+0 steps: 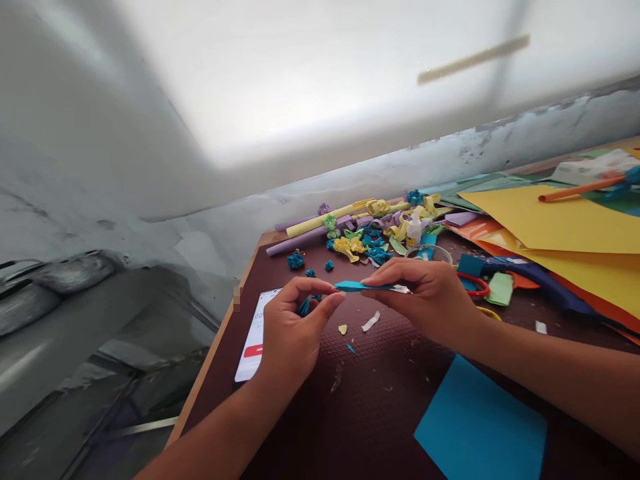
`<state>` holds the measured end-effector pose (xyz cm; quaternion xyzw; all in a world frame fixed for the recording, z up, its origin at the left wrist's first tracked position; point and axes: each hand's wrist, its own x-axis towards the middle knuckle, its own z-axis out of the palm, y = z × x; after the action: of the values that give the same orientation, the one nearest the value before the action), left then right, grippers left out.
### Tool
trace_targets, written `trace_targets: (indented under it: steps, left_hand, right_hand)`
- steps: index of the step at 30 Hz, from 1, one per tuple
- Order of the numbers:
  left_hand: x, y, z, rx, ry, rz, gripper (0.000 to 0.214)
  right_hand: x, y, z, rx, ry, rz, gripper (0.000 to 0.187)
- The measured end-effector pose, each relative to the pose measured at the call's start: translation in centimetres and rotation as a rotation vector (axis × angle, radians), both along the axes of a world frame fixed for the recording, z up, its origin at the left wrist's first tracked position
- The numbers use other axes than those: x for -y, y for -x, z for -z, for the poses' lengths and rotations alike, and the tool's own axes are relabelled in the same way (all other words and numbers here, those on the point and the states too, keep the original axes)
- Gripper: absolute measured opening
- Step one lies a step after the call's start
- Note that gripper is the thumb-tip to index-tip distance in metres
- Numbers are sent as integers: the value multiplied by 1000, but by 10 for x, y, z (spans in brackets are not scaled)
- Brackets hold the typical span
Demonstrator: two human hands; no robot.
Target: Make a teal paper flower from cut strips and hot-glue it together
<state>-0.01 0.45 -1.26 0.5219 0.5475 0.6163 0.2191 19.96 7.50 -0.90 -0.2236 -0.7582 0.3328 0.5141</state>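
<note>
A narrow folded piece of blue paper (pixel 350 287) is stretched level between my two hands above the table. My left hand (pixel 295 327) pinches its left end between thumb and fingertips. On the other end, my right hand (pixel 435 300) grips it with thumb and fingers. A small whitish, shiny tip shows beneath the right fingers; I cannot make out what it is. Partly behind my left hand lie crumpled blue paper pieces (pixel 306 307). A larger blue paper sheet (pixel 485 427) rests on the dark table (pixel 370 413), below my right forearm.
A phone (pixel 245 370) lies by the left table edge. Behind my hands are curled paper flowers (pixel 347 248), rolled paper tubes (pixel 320 225), a glue bottle (pixel 414 227) and a tape roll (pixel 440 251). Red-handled scissors (pixel 477 285) and yellow sheets (pixel 565 220) are at right.
</note>
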Motion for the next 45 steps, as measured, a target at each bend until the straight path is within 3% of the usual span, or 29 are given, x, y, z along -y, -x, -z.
trace_targets:
  steps: [7,13,18,28,33,40,43,45]
  left_hand:
    - [6,-4,-5,91,63,59,18]
    - [9,-7,-3,168,6,163,19]
    - [7,-4,-3,98,-54,178,14]
    - [5,-3,-3,72,10,103,15]
    - [4,0,2,100,34,78,19]
    - [8,1,-3,-159,-67,36,30]
    - [7,3,-4,-253,-57,75,16]
    - [6,5,-4,-233,-22,75,8]
  right_hand:
    - [9,3,3,-26,10,-40,9]
    - [14,4,4,-30,13,-61,9]
    - [12,7,5,-31,35,-118,10]
    - [6,8,4,-119,340,-152,13]
    - [3,7,-1,-58,487,-153,18]
    - [2,6,-4,24,649,-234,24]
    - [1,5,-2,46,723,-295,27]
    - [1,5,1,44,677,-282,34]
